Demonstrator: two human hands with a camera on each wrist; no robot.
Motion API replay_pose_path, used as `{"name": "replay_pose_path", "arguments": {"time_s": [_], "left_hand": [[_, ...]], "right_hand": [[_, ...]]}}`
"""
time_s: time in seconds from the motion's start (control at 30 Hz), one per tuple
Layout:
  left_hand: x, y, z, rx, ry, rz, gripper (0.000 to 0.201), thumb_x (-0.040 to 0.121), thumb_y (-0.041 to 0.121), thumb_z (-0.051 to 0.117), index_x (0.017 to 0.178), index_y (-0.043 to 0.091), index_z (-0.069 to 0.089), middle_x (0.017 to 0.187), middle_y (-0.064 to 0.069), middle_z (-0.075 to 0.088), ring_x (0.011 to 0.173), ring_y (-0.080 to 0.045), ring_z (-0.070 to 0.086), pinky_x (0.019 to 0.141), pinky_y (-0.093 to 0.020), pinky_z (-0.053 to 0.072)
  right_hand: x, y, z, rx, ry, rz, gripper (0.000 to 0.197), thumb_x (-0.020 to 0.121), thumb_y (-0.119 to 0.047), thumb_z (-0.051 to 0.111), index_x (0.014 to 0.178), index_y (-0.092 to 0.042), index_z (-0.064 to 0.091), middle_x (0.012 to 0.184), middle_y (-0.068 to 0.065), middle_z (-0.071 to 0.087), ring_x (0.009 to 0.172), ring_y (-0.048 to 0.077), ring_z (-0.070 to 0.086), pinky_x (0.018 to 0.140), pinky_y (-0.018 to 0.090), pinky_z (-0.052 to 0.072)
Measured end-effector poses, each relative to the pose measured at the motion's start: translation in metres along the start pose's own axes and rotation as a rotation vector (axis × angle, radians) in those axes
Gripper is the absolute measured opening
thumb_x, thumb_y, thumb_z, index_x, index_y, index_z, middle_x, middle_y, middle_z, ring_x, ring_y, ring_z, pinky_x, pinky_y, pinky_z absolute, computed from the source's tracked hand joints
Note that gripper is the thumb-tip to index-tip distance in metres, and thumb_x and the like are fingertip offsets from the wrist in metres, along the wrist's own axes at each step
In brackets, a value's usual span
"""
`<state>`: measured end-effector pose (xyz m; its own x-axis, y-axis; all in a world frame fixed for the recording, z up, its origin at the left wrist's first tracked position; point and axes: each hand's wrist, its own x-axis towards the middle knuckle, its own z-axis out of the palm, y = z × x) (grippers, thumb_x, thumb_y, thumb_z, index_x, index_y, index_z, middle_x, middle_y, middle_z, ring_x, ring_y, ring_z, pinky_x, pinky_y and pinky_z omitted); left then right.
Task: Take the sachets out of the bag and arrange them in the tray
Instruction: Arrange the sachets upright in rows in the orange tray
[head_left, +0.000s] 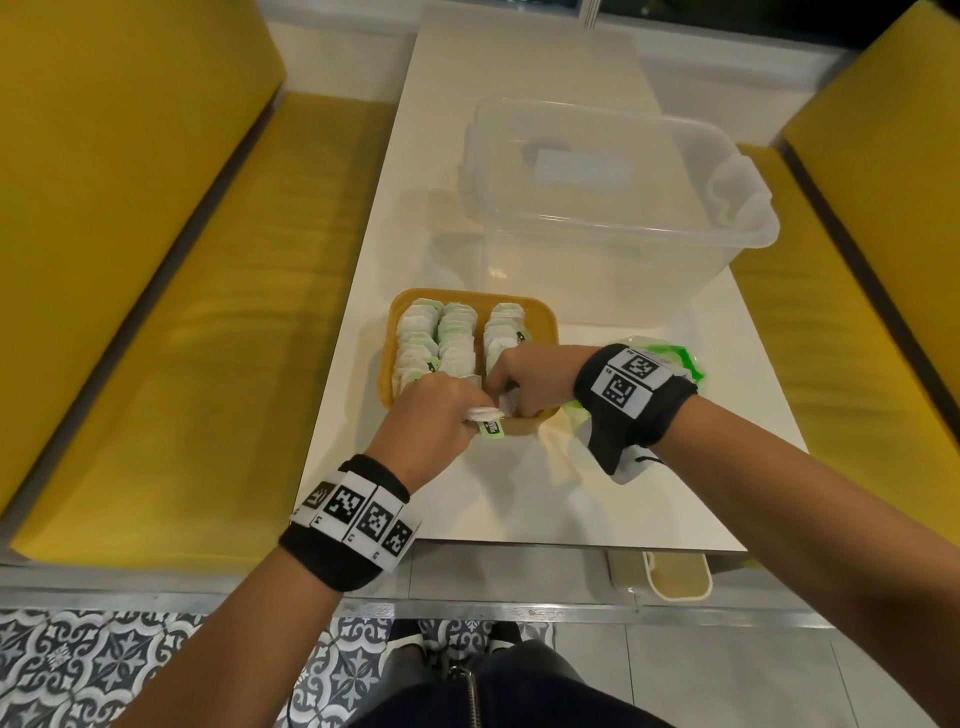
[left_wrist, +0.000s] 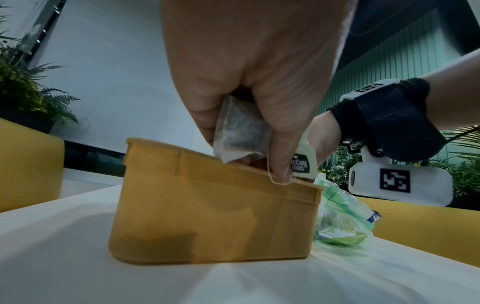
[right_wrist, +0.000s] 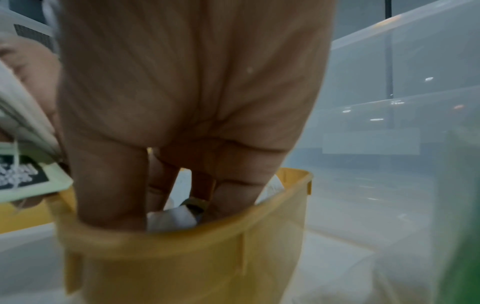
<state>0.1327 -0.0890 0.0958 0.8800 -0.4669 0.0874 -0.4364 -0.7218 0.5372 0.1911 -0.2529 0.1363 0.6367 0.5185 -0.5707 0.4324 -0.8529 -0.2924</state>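
Observation:
A yellow tray (head_left: 546, 323) near the table's front holds three rows of white tea sachets (head_left: 457, 335) standing on edge. My left hand (head_left: 475, 415) hovers over the tray's near rim and grips a small stack of sachets (left_wrist: 241, 131), with a green tag (head_left: 492, 429) hanging from its string. My right hand (head_left: 501, 395) reaches down into the tray's near right corner. Its fingers pinch a white sachet (right_wrist: 171, 221) inside the tray (right_wrist: 233, 238). The green and clear bag (head_left: 675, 358) lies on the table right of the tray, partly hidden by my right wrist.
A large clear plastic box (head_left: 613, 208) stands just behind the tray on the white table (head_left: 519, 499). Yellow benches (head_left: 156, 312) flank the table on both sides. A small cream bin (head_left: 670, 577) sits below the table's front edge.

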Motion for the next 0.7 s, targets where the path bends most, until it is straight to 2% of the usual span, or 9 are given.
{"name": "replay_pose_path", "arguments": {"time_s": [0.07, 0.13, 0.23, 0.3, 0.37, 0.47, 0.53, 0.6, 0.7], "left_hand": [[0.0, -0.001, 0.0, -0.004, -0.014, -0.008, 0.015, 0.082, 0.011, 0.065, 0.083, 0.022, 0.075, 0.079, -0.001, 0.071, 0.076, -0.022, 0.063, 0.067, -0.041, 0.051], [0.001, -0.002, 0.001, -0.01, -0.023, -0.02, 0.014, 0.081, 0.011, 0.066, 0.081, 0.023, 0.074, 0.078, 0.0, 0.07, 0.075, -0.021, 0.062, 0.067, -0.041, 0.051], [0.0, 0.0, 0.001, 0.004, -0.023, -0.015, 0.014, 0.081, 0.011, 0.067, 0.083, 0.022, 0.075, 0.08, -0.001, 0.072, 0.077, -0.021, 0.064, 0.069, -0.041, 0.051], [0.0, 0.001, -0.001, 0.024, -0.027, -0.013, 0.014, 0.082, 0.011, 0.066, 0.083, 0.021, 0.076, 0.081, -0.002, 0.072, 0.078, -0.022, 0.064, 0.069, -0.041, 0.051], [0.0, 0.003, -0.002, 0.022, -0.028, -0.014, 0.016, 0.081, 0.01, 0.067, 0.084, 0.022, 0.077, 0.08, -0.002, 0.072, 0.077, -0.022, 0.063, 0.067, -0.039, 0.05], [0.0, 0.005, -0.004, 0.008, -0.036, -0.021, 0.017, 0.081, 0.009, 0.068, 0.086, 0.022, 0.077, 0.082, -0.001, 0.073, 0.078, -0.021, 0.063, 0.067, -0.037, 0.051], [0.0, 0.007, -0.004, 0.011, -0.044, -0.029, 0.017, 0.081, 0.009, 0.068, 0.086, 0.023, 0.077, 0.082, -0.001, 0.073, 0.078, -0.02, 0.063, 0.067, -0.035, 0.05], [0.0, 0.008, -0.005, 0.011, -0.048, -0.031, 0.017, 0.081, 0.009, 0.067, 0.083, 0.023, 0.076, 0.08, -0.001, 0.072, 0.077, -0.021, 0.063, 0.066, -0.034, 0.049], [0.0, 0.01, -0.006, 0.009, -0.06, -0.035, 0.016, 0.082, 0.009, 0.066, 0.079, 0.021, 0.075, 0.077, -0.003, 0.071, 0.074, -0.021, 0.062, 0.062, -0.031, 0.044]], "right_hand": [[0.0, 0.002, -0.002, 0.002, 0.019, 0.015, 0.022, 0.08, -0.006, 0.058, 0.088, -0.025, 0.066, 0.083, 0.005, 0.066, 0.076, 0.02, 0.057, 0.064, 0.024, 0.048], [0.001, 0.005, -0.003, -0.005, 0.088, 0.033, 0.022, 0.081, -0.003, 0.057, 0.082, -0.024, 0.063, 0.086, 0.007, 0.065, 0.078, 0.021, 0.056, 0.061, 0.022, 0.045], [-0.002, 0.008, -0.004, 0.007, 0.173, 0.033, 0.026, 0.087, -0.001, 0.051, 0.096, -0.019, 0.068, 0.088, -0.002, 0.059, 0.077, 0.014, 0.051, 0.052, 0.008, 0.039], [-0.003, 0.009, -0.004, 0.025, 0.174, 0.0, 0.031, 0.087, -0.001, 0.05, 0.103, -0.018, 0.071, 0.089, -0.002, 0.062, 0.074, 0.013, 0.052, 0.053, 0.005, 0.04], [-0.002, 0.01, -0.005, 0.044, 0.127, -0.016, 0.033, 0.084, -0.001, 0.053, 0.103, -0.02, 0.072, 0.093, 0.005, 0.067, 0.08, 0.019, 0.057, 0.06, 0.013, 0.045], [0.001, 0.006, -0.005, -0.021, 0.053, -0.016, 0.029, 0.085, -0.005, 0.054, 0.102, -0.021, 0.071, 0.096, 0.005, 0.067, 0.086, 0.023, 0.059, 0.074, 0.03, 0.051], [0.004, 0.002, -0.001, -0.101, 0.059, -0.009, 0.029, 0.088, -0.008, 0.051, 0.103, -0.022, 0.071, 0.096, 0.003, 0.067, 0.084, 0.021, 0.056, 0.075, 0.029, 0.049], [0.005, 0.0, 0.003, -0.153, 0.083, 0.015, 0.028, 0.088, -0.01, 0.049, 0.1, -0.023, 0.071, 0.088, 0.001, 0.064, 0.079, 0.02, 0.054, 0.071, 0.028, 0.046], [0.005, -0.002, 0.006, -0.202, 0.051, 0.047, 0.024, 0.085, -0.012, 0.051, 0.096, -0.022, 0.069, 0.08, 0.0, 0.06, 0.077, 0.024, 0.057, 0.07, 0.032, 0.051]]}}
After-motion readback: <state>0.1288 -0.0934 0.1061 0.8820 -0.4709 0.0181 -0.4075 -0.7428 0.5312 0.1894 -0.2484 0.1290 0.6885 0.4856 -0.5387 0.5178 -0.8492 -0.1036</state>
